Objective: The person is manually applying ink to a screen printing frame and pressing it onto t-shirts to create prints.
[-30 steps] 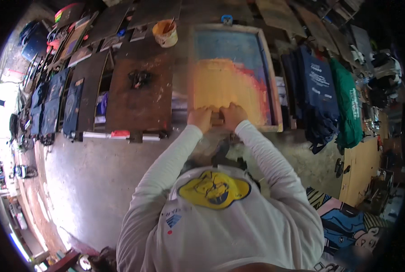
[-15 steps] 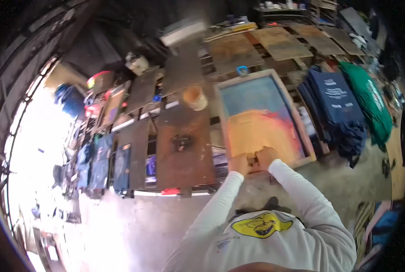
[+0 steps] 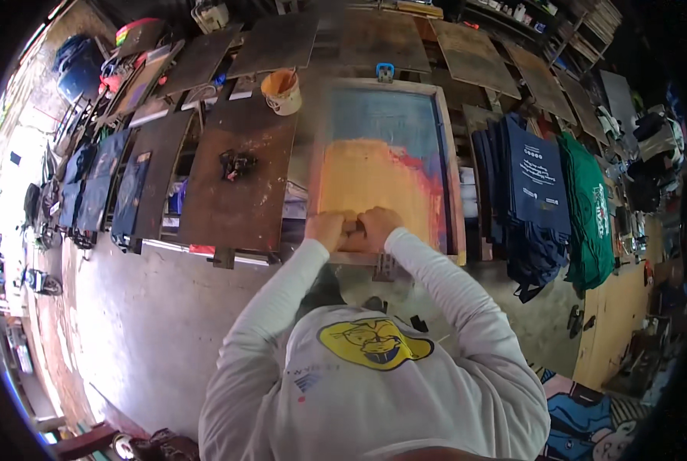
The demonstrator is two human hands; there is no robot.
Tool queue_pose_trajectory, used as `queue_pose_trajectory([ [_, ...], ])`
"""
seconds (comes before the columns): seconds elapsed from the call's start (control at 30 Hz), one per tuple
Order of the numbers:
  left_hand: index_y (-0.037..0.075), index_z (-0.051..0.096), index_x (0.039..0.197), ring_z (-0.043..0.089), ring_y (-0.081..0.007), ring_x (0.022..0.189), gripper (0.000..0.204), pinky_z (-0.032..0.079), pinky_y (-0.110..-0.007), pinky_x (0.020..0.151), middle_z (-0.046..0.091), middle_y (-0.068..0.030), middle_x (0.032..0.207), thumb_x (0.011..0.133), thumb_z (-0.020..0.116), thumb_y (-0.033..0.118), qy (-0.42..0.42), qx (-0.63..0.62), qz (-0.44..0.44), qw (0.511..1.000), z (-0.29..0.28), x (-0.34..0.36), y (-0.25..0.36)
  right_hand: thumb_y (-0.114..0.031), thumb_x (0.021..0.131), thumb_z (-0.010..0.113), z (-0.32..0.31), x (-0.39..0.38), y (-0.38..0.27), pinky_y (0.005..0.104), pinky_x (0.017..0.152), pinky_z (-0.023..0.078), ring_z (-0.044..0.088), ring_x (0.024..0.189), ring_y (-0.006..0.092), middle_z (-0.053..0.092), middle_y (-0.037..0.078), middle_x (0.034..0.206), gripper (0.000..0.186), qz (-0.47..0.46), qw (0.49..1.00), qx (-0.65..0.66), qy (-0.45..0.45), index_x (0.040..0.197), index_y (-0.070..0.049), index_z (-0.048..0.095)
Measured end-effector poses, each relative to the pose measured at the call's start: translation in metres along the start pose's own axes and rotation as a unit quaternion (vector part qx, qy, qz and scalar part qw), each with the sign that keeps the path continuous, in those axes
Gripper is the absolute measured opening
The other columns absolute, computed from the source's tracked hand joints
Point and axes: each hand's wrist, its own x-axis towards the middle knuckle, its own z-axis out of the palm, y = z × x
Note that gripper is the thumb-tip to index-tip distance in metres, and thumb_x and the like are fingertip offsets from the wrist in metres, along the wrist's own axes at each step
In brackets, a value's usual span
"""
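Observation:
A wooden-framed printing screen [image 3: 452,177] lies before me, its mesh blue-grey at the far part and coated with orange-yellow ink [image 3: 362,177] nearer me, with a reddish-pink streak along the right. At the screen's near end, my left hand [image 3: 326,229] and my right hand [image 3: 379,224] are closed side by side on a squeegee [image 3: 352,240]. Only a little of its brown handle shows between my fingers. The blade's lower edge is hidden.
An ink-stained bucket [image 3: 282,94] and a small dark object [image 3: 237,164] rest on the brown board [image 3: 205,203] to the left. A blue clamp [image 3: 385,73] sits at the screen's far edge. Navy bags [image 3: 539,169] and green bags [image 3: 587,207] are stacked at right.
My view has turned, so the screen appears further left and straighter. Both hands stay on the squeegee at the screen's near end.

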Motion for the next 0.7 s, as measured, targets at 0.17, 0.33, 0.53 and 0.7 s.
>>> queue_pose_trajectory([
  [0.17, 0.012, 0.070, 0.091, 0.069, -0.0354, 0.087, 0.025, 0.055, -0.046, 0.074, 0.071, -0.0156, 0.088, 0.076, 0.071, 0.032, 0.073, -0.099, 0.109, 0.986, -0.028, 0.101, -0.028, -0.024, 0.076, 0.066, -0.047, 0.070, 0.041, 0.0472, 0.082, 0.055, 0.069, 0.091, 0.0347, 0.072, 0.015, 0.097, 0.024, 0.029, 0.999, -0.019, 0.020, 0.097, -0.016, 0.073],
  [0.33, 0.012, 0.072, 0.091, 0.069, -0.0369, 0.088, 0.029, 0.054, -0.049, 0.076, 0.071, -0.0179, 0.088, 0.076, 0.072, 0.037, 0.028, -0.002, 0.121, 0.992, -0.058, 0.221, -0.055, -0.021, 0.078, 0.066, -0.085, 0.164, 0.076, 0.0470, 0.084, 0.055, 0.069, 0.095, 0.0358, 0.072, 0.015, 0.100, 0.024, 0.118, 0.988, -0.062, 0.073, 0.101, -0.016, 0.074],
  [0.53, 0.010, 0.074, 0.088, 0.068, -0.0382, 0.091, 0.028, 0.054, -0.047, 0.081, 0.071, -0.0165, 0.093, 0.073, 0.073, 0.034, -0.044, 0.102, 0.099, 0.989, -0.052, 0.283, -0.078, -0.024, 0.078, 0.069, -0.084, 0.222, 0.096, 0.0467, 0.085, 0.055, 0.069, 0.096, 0.0360, 0.072, 0.016, 0.102, 0.027, 0.175, 0.983, -0.038, 0.037, 0.102, -0.016, 0.073],
  [0.7, 0.008, 0.075, 0.091, 0.069, -0.0368, 0.092, 0.032, 0.055, -0.045, 0.084, 0.072, -0.0185, 0.094, 0.071, 0.073, 0.033, -0.084, 0.063, 0.093, 0.990, -0.059, 0.288, -0.079, -0.030, 0.077, 0.070, -0.084, 0.231, 0.099, 0.0471, 0.083, 0.056, 0.069, 0.095, 0.0363, 0.072, 0.016, 0.101, 0.028, 0.197, 0.980, -0.032, 0.010, 0.101, -0.016, 0.074],
])
